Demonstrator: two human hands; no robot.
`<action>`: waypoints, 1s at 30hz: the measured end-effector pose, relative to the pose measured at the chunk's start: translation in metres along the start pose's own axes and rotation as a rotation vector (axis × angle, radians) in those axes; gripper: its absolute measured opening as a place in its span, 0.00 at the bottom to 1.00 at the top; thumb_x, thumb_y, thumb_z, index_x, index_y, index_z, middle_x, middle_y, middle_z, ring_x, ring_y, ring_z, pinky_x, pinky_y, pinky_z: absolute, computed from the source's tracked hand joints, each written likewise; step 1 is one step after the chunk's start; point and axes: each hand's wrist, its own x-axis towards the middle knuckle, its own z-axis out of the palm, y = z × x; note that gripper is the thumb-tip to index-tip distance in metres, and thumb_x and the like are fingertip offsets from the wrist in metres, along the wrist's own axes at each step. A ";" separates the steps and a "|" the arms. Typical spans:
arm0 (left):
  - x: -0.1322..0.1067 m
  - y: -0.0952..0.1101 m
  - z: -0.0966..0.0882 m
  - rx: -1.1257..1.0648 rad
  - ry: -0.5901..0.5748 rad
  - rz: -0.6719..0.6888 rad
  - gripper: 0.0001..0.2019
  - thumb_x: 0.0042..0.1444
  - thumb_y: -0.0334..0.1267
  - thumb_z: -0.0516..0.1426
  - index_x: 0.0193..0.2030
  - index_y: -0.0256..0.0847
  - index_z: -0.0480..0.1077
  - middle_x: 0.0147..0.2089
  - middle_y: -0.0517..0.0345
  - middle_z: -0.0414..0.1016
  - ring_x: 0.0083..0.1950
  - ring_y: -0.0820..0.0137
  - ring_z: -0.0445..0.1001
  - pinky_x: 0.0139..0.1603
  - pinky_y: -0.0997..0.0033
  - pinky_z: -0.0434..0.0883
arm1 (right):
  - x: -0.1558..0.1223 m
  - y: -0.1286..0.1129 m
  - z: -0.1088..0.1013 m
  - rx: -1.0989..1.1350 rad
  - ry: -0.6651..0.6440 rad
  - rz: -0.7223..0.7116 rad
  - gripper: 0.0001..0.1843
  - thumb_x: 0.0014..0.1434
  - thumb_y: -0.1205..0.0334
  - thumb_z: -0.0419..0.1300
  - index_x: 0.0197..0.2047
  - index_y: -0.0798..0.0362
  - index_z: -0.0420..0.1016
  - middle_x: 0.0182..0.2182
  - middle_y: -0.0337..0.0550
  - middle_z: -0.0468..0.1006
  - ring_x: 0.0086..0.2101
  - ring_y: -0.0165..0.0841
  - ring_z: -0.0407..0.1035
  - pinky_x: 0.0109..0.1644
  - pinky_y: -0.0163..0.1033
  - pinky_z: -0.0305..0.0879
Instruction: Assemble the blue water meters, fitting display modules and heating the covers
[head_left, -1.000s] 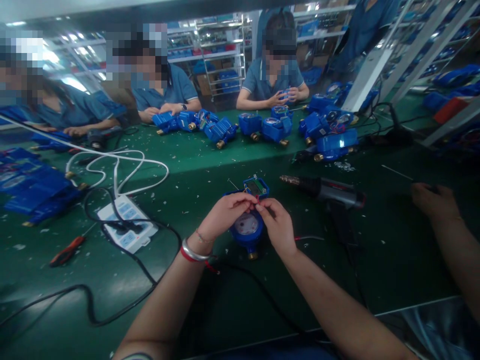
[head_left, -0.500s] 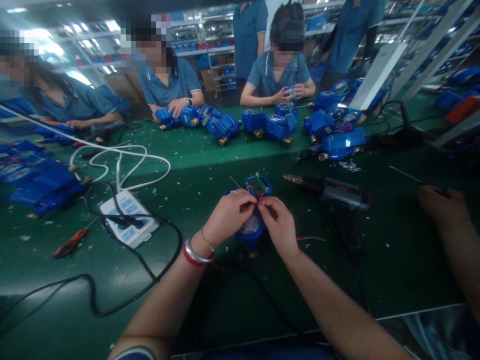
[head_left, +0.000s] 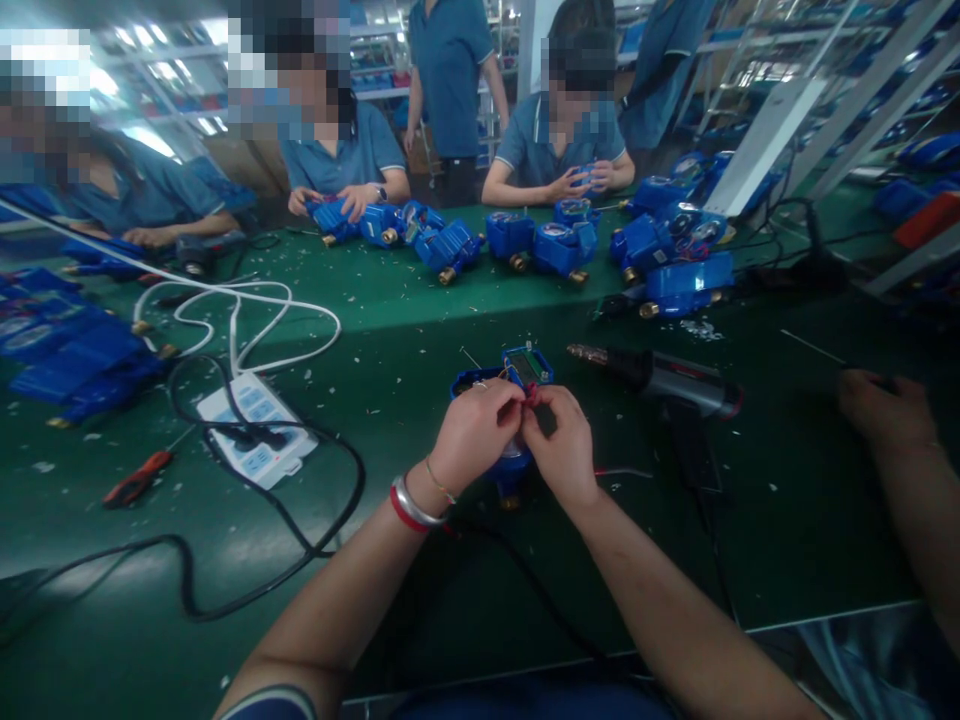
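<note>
Centre of the green table [head_left: 420, 620]: I've got a blue meter [head_left: 501, 380] sitting right in front of me, both hands on top of it.
Left hand [head_left: 474, 430]: curled over the meter's left side, fingertips pinched narrow on a small red wire [head_left: 531, 396], as far as I can see.
Right hand [head_left: 564, 448]: fingers bunched up against the left ones, pinching the same wire, so the two hands touch right above the dial.
Meter: mostly hidden under my hands, only the top edge and the little open display module [head_left: 529, 366] poke out behind my fingers. Can't tell how the wire runs into it, too small and blurry.
Wrist: silver and red bangles [head_left: 409, 503] on my left one.
Right of the meter: heat gun [head_left: 660, 378] lying on its side, nozzle pointing towards the meter, near but not touching.
Left of me: white power strip [head_left: 259, 430] with a black cable plugged in, red-handled pliers [head_left: 137, 480] further left.
Far right: another person's hand [head_left: 879, 410] resting on the table, well apart from mine.
Across the table: rows of blue meters [head_left: 555, 245], with people in blue shirts handling some of them.
</note>
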 end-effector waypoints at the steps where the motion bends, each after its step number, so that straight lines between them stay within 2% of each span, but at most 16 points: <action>1: 0.000 0.000 0.001 0.008 0.003 -0.008 0.07 0.56 0.28 0.52 0.38 0.41 0.68 0.37 0.57 0.72 0.40 0.69 0.71 0.43 0.67 0.67 | 0.000 0.000 0.000 -0.012 0.000 0.002 0.06 0.53 0.71 0.54 0.35 0.51 0.65 0.36 0.44 0.69 0.41 0.38 0.65 0.48 0.44 0.62; 7: 0.002 -0.001 0.003 -0.089 0.069 -0.008 0.06 0.51 0.24 0.53 0.32 0.39 0.63 0.40 0.55 0.69 0.45 0.68 0.68 0.46 0.67 0.67 | -0.002 -0.001 0.003 0.001 -0.019 0.003 0.08 0.52 0.72 0.54 0.35 0.51 0.64 0.36 0.43 0.69 0.41 0.37 0.65 0.47 0.43 0.61; 10: 0.004 -0.001 0.002 -0.127 0.067 -0.002 0.06 0.51 0.24 0.52 0.30 0.39 0.63 0.41 0.54 0.67 0.47 0.67 0.67 0.48 0.65 0.66 | -0.003 -0.002 0.004 0.008 -0.032 0.022 0.08 0.52 0.72 0.54 0.36 0.51 0.64 0.36 0.42 0.69 0.40 0.36 0.65 0.46 0.42 0.61; 13: 0.003 -0.001 -0.002 -0.141 0.032 0.020 0.06 0.51 0.24 0.52 0.30 0.39 0.62 0.42 0.53 0.65 0.47 0.67 0.66 0.48 0.65 0.66 | -0.004 -0.002 0.003 0.033 -0.057 0.029 0.08 0.54 0.72 0.53 0.37 0.51 0.65 0.37 0.42 0.69 0.40 0.36 0.65 0.46 0.42 0.61; 19: 0.003 -0.004 -0.017 -0.176 -0.119 0.082 0.03 0.54 0.28 0.52 0.31 0.39 0.63 0.43 0.54 0.63 0.46 0.68 0.66 0.48 0.66 0.65 | -0.004 -0.005 0.003 0.086 -0.089 -0.007 0.07 0.56 0.72 0.52 0.38 0.51 0.64 0.39 0.43 0.68 0.42 0.35 0.64 0.48 0.42 0.61; 26: 0.003 -0.002 -0.024 -0.220 -0.165 0.137 0.05 0.55 0.26 0.51 0.30 0.39 0.63 0.42 0.54 0.64 0.47 0.69 0.65 0.48 0.69 0.64 | -0.009 -0.001 0.008 0.014 -0.067 -0.018 0.08 0.55 0.73 0.53 0.36 0.51 0.63 0.37 0.42 0.69 0.41 0.35 0.64 0.46 0.41 0.61; 30: 0.001 -0.003 -0.021 -0.261 -0.133 0.130 0.07 0.52 0.24 0.51 0.27 0.38 0.61 0.40 0.55 0.65 0.45 0.70 0.65 0.47 0.71 0.64 | -0.008 0.003 0.010 0.014 -0.085 -0.057 0.09 0.56 0.74 0.52 0.37 0.51 0.65 0.38 0.43 0.69 0.42 0.36 0.64 0.46 0.41 0.62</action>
